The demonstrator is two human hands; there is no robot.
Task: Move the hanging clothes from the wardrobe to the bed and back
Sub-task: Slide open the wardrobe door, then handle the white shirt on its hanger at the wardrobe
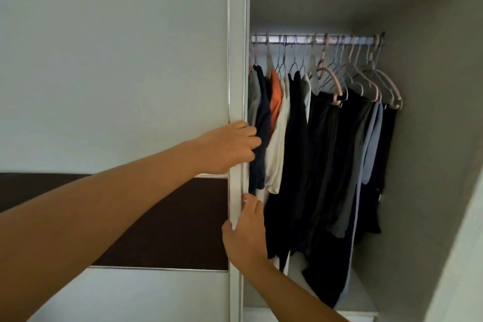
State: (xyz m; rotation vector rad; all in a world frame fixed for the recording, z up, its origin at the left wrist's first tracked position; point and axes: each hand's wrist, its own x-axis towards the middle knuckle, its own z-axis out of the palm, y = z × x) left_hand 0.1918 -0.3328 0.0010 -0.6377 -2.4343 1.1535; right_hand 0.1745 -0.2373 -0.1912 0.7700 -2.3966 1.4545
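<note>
i am reaching both arms out to the wardrobe door. my left hand is curling over the door's vertical edge, its fingers bent around the frame beside a navy shirt. my right hand, lower down, is gripping the same edge, thumb on the front face and fingers wrapped behind it. the hanging clothes are inside the open wardrobe, on hangers along the rail, an orange garment among the dark ones.
</note>
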